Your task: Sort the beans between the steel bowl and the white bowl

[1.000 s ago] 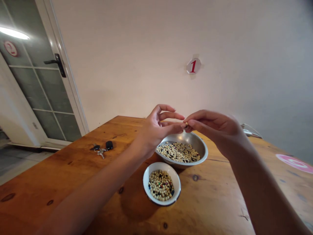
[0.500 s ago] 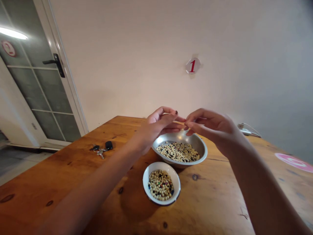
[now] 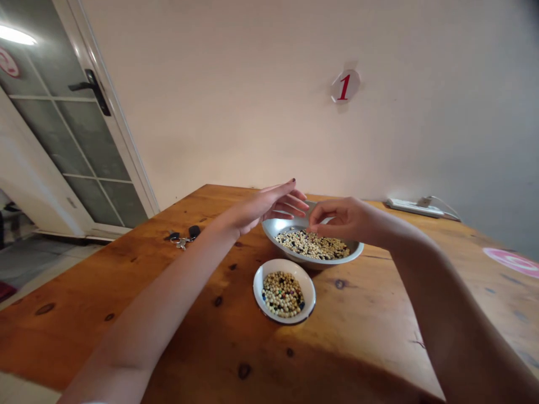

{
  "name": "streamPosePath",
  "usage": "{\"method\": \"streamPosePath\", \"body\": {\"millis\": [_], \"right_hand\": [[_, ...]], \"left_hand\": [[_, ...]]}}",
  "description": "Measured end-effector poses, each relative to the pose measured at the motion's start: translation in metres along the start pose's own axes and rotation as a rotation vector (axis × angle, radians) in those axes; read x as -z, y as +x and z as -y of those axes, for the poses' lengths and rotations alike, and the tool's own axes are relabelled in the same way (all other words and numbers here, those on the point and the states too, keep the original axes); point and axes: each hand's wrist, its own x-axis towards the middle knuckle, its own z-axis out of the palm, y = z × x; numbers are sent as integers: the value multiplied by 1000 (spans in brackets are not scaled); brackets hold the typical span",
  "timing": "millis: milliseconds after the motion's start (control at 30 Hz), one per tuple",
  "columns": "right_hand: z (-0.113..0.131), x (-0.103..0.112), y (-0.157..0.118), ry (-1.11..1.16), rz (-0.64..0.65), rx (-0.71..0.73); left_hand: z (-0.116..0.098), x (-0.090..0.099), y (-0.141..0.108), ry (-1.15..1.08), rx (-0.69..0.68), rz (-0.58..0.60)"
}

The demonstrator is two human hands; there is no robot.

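My left hand (image 3: 275, 203) hangs over the left side of the silver metal bowl (image 3: 274, 229), its fingers stretched out and apart with nothing visible in them. Above the middle of that bowl, my right hand (image 3: 343, 219) has its thumb and index finger pinched together. Whatever lies in the pinch is too small to make out. Cream and black beads (image 3: 314, 246) cover the metal bowl's bottom. Closer to me stands a white enamel bowl (image 3: 310, 292) with a dark rim edge, holding cream, black and a few coloured beads (image 3: 283, 294).
A bunch of keys (image 3: 183, 240) lies on the wooden table (image 3: 362, 336) at the left. At the back right, a white power strip (image 3: 415, 207) with a plug rests by the wall. A pink round sticker (image 3: 511, 262) is on the right side.
My hands have drawn apart; before, their fingertips met above the metal bowl. The right hand has dropped closer to the beads. The view has tilted down slightly.
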Motion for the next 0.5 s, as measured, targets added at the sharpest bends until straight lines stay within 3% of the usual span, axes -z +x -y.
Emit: {"method": "streamPosePath", "body": {"millis": [133,267,500], "right_hand": [[5,-3,-2,-114,153,10],[9,-4,-1,-146,194,28],[6,5,-5,-109,64,-14]], "left_hand": [[0,1,-1,77,-1,-26],[-3,-1,-2,192,4,10],[-10,-5,-6,481,81,309]]}}
